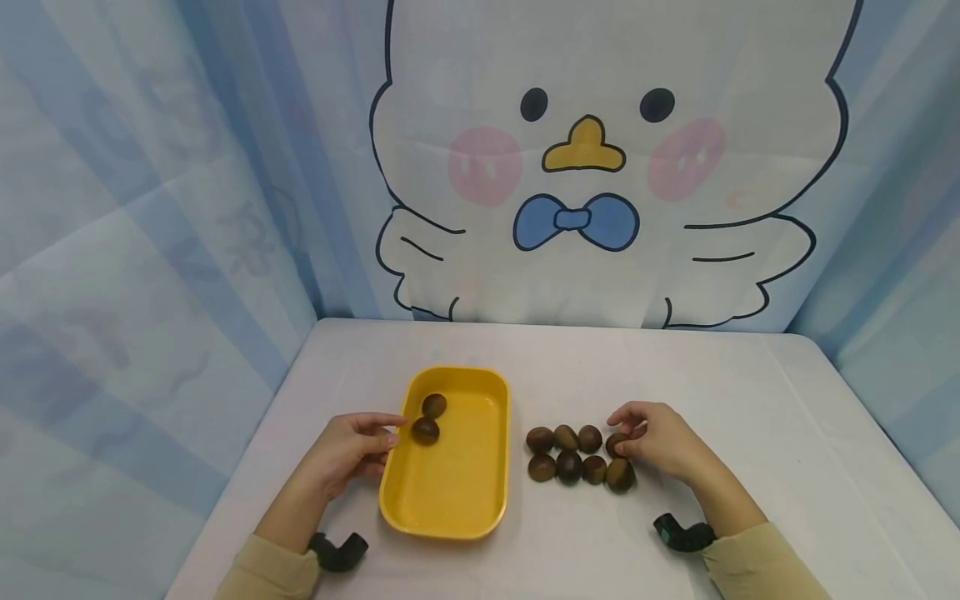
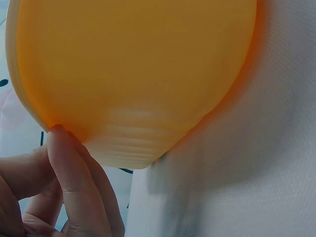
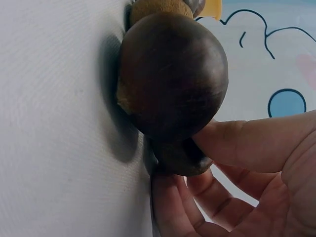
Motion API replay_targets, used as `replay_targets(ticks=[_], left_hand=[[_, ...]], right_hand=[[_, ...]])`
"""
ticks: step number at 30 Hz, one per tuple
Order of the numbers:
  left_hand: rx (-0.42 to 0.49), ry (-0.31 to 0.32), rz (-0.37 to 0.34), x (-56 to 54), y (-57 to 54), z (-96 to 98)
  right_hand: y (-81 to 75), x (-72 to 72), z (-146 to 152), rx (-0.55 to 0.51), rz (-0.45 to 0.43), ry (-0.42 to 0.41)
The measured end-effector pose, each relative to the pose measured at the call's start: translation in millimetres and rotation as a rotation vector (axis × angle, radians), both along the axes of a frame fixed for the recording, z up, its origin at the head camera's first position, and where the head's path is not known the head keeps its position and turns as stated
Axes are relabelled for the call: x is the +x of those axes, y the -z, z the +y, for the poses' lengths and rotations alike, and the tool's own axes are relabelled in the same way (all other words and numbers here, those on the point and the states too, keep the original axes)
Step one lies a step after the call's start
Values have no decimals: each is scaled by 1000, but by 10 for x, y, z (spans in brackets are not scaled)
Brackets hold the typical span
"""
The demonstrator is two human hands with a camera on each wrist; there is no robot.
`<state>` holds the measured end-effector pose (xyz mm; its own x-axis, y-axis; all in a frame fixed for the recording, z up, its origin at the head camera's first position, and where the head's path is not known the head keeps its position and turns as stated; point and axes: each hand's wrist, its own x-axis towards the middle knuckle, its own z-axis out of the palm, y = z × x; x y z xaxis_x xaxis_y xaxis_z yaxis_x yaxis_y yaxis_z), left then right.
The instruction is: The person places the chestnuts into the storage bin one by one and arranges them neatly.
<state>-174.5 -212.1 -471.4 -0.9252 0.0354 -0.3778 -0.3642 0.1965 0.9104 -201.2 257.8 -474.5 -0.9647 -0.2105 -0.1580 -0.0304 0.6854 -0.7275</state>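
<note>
At the left side of a yellow tray (image 1: 450, 492), my left hand (image 1: 352, 450) pinches the rim between thumb and fingers. In the left wrist view the fingertips (image 2: 64, 148) meet the tray's edge. Two brown chestnuts (image 1: 425, 431) lie inside the tray near its left wall. Right of the tray, several chestnuts (image 1: 568, 467) sit on the table in two rows. My right hand (image 1: 663, 442) pinches the chestnut (image 3: 180, 160) at the right end of the back row. A larger chestnut (image 3: 173, 74) partly hides it in the right wrist view.
The white table (image 1: 585, 550) meets a cartoon-printed curtain (image 1: 585, 275) at its back edge. Pale blue curtains (image 1: 150, 250) hang at both sides. Dark curved devices (image 1: 339, 552) are worn at both wrists, close to the tabletop.
</note>
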Motion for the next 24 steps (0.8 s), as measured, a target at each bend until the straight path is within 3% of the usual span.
replay_targets(ticks=[24], left_hand=[[-10,-1,1,11,-35,16]], right_hand=[[-64,5,-30,3,-3,15]])
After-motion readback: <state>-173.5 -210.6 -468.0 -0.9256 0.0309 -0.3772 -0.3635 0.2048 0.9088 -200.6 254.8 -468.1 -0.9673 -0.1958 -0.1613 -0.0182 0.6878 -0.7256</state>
